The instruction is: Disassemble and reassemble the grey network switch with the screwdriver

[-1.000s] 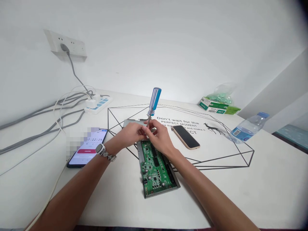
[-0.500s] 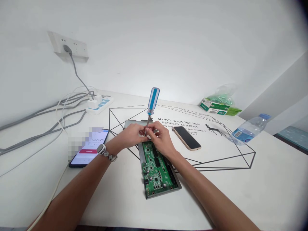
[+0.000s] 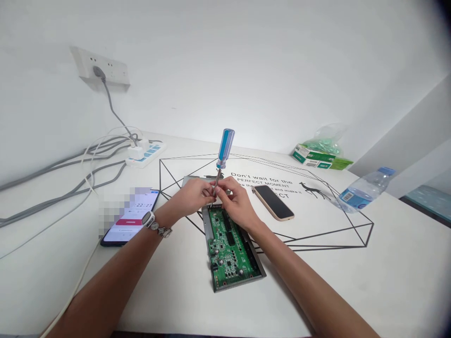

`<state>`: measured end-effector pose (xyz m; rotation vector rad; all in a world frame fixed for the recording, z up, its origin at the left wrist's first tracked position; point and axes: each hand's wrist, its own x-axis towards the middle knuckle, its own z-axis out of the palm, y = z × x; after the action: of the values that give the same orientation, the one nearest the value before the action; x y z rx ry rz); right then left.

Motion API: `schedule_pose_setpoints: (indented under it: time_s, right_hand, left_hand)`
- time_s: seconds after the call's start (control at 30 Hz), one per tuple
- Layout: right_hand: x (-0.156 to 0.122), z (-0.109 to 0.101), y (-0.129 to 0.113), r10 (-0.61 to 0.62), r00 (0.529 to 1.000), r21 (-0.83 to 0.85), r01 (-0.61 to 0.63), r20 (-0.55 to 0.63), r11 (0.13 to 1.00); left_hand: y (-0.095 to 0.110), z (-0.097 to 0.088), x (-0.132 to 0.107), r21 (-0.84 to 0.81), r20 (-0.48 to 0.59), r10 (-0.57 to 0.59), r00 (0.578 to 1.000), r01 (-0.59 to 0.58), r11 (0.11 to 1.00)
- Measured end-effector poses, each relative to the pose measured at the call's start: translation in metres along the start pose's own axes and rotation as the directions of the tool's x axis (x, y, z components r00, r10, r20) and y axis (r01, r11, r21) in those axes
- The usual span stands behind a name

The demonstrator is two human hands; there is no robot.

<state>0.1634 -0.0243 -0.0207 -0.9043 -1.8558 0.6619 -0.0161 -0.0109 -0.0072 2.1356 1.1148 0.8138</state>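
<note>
A green circuit board (image 3: 229, 246) lies in a grey metal tray (image 3: 239, 281) on the white table. A screwdriver (image 3: 223, 152) with a blue and clear handle stands nearly upright over the board's far end. My left hand (image 3: 192, 195) and my right hand (image 3: 236, 201) meet there, both with fingers pinched round the metal shaft low down. The tip is hidden between my fingers. A watch (image 3: 148, 218) sits on my left wrist. A grey metal cover (image 3: 192, 180) lies just behind my hands.
A phone with a lit timer screen (image 3: 129, 220) lies to the left, a dark phone (image 3: 273, 201) to the right. A water bottle (image 3: 362, 191) lies on its side at the right. Green boxes and a bag (image 3: 319, 152) sit at the back. Power strip (image 3: 144, 152) and cables at left.
The screwdriver has stayed almost upright over the board's far end, its handle shifting slightly. The phone timer has advanced. My hands keep the same place.
</note>
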Motion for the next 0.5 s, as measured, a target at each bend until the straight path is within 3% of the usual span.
schedule_pose_setpoints:
  time_s: [0.2, 0.5]
  right_hand:
    - [0.001, 0.001, 0.003, 0.01, 0.998, 0.026, -0.009, -0.062, 1.0]
    - [0.002, 0.004, 0.001, 0.064, 0.995, 0.083, -0.058, -0.081, 0.995]
  left_hand:
    - [0.006, -0.002, -0.002, -0.009, 0.022, 0.02, 1.0, -0.02, 1.0]
    - [0.012, 0.002, -0.002, 0.094, -0.112, -0.039, 0.993, 0.05, 0.994]
